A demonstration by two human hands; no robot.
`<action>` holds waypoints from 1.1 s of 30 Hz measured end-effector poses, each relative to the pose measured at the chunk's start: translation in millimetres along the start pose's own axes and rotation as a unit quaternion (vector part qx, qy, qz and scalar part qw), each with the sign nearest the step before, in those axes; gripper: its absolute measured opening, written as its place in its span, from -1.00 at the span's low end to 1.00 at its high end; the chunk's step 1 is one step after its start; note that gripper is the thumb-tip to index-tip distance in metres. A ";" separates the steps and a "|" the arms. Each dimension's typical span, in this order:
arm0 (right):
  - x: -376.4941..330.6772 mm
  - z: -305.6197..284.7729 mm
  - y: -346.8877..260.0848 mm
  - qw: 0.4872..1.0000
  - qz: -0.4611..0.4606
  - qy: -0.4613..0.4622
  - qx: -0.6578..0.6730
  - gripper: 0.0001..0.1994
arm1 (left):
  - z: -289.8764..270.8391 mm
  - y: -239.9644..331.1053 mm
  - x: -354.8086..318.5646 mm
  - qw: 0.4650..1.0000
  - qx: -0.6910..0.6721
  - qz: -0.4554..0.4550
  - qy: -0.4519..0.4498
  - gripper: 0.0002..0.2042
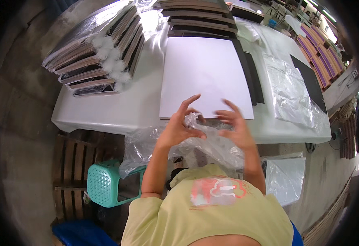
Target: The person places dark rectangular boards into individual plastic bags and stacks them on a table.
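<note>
A clear plastic bag [218, 152] hangs crumpled in front of my body, below the table's near edge. My left hand [179, 126] has part of it bunched at its curled fingers, with the index finger and thumb sticking out. Somewhat smeared by motion, my right hand [236, 127] is to the right of the bunched plastic, its fingers apart and nothing seen in them. Just beyond both hands lies a large white rectangular board [206, 74], flat on the table, with dark boards [253, 78] showing under its right side.
The table [105, 110] has a pale cover. Plastic-wrapped panels [85, 65] are piled at left, and more boards [200, 18] stand stacked at the back. Flat plastic bags [288, 88] lie at right. A green stool [103, 184] is below left; a wrapped panel [285, 176] leans below right.
</note>
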State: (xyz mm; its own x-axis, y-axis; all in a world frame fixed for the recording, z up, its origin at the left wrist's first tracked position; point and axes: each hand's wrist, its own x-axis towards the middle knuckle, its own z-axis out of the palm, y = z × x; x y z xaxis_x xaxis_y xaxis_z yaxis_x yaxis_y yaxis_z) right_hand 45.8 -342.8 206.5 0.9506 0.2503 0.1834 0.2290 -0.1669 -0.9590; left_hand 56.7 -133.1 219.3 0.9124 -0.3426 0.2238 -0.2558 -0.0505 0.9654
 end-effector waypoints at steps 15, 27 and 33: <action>5.1 22.2 -17.2 0.978 0.035 0.081 0.190 -0.50 | 10.0 12.6 -30.0 0.986 0.037 -0.129 0.100 -0.29; -10.5 11.4 4.9 0.945 0.049 0.166 0.278 -0.83 | 82.3 -14.6 -14.3 0.978 -0.132 -0.065 0.147 -0.83; -20.9 -6.1 21.4 0.891 0.144 0.179 0.391 -0.76 | 89.7 -15.8 1.4 0.942 -0.251 -0.131 0.182 -0.83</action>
State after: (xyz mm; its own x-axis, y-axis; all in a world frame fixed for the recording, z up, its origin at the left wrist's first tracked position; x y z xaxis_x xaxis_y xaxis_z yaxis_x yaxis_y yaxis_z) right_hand 32.0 -357.4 183.5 0.9843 -0.0394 -0.1718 -0.1181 0.5763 -0.8086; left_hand 33.3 -217.0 192.4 0.9957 -0.0316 -0.0875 0.0929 0.3926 0.9150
